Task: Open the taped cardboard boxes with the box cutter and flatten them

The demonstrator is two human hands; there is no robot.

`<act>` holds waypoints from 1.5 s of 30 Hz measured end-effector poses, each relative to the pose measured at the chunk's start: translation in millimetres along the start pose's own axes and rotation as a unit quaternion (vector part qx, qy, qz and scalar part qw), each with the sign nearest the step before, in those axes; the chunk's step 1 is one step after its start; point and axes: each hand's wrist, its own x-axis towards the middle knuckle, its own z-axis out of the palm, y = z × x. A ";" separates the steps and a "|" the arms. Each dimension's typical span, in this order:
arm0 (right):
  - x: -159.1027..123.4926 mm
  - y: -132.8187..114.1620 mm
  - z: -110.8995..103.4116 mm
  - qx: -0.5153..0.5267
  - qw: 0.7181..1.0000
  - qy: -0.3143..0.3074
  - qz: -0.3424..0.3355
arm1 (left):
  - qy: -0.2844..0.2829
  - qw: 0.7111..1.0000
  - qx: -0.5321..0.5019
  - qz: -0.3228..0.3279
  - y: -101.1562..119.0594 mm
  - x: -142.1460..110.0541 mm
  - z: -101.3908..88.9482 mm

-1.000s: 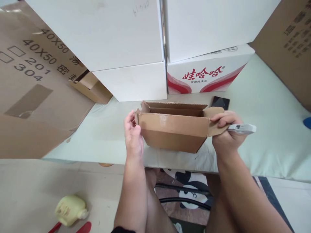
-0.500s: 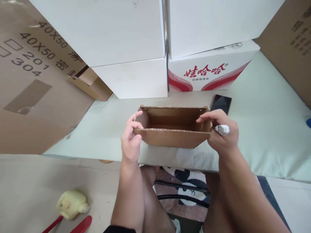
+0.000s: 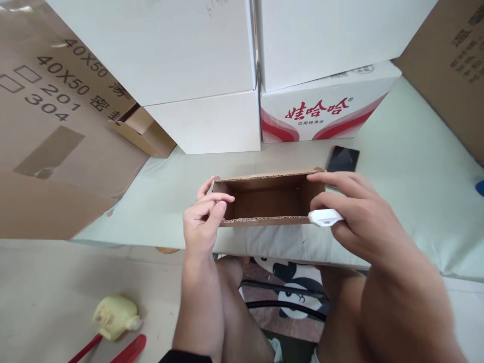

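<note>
An open brown cardboard box (image 3: 264,201) stands on the pale green cloth, its opening tilted towards me and its inside bare. My left hand (image 3: 204,217) is closed around its left end, fingers reaching over the edge. At the right end, my right hand (image 3: 355,206) rests its index finger on the far corner of the rim. The same hand grips a white plastic tool (image 3: 325,218) with a hole near its end; it looks like a utility knife, and no blade shows.
Behind the box are stacked white cartons (image 3: 204,126), one with red lettering (image 3: 317,121). A black phone (image 3: 343,159) lies beyond my right hand. Large brown cartons (image 3: 45,201) flank the left and right. On the floor lies a yellow bottle (image 3: 115,316) beside red handles (image 3: 130,348).
The box has tipped so its opening faces me more and its near wall shows less. My right hand has shifted, bringing the white tool left and down to the near right corner.
</note>
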 end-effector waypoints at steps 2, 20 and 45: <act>0.2 1.5 -3.7 0.038 0.998 0.049 -0.009 | 0.002 1.000 0.006 -0.014 1.0 0.1 0.5; 3.1 -0.4 5.3 0.086 0.988 0.059 0.115 | -0.125 0.983 -0.117 -0.073 6.3 -6.9 -0.6; 3.3 9.7 32.5 0.304 0.932 0.023 0.195 | -0.141 0.973 -0.113 -0.141 -5.6 -7.8 0.8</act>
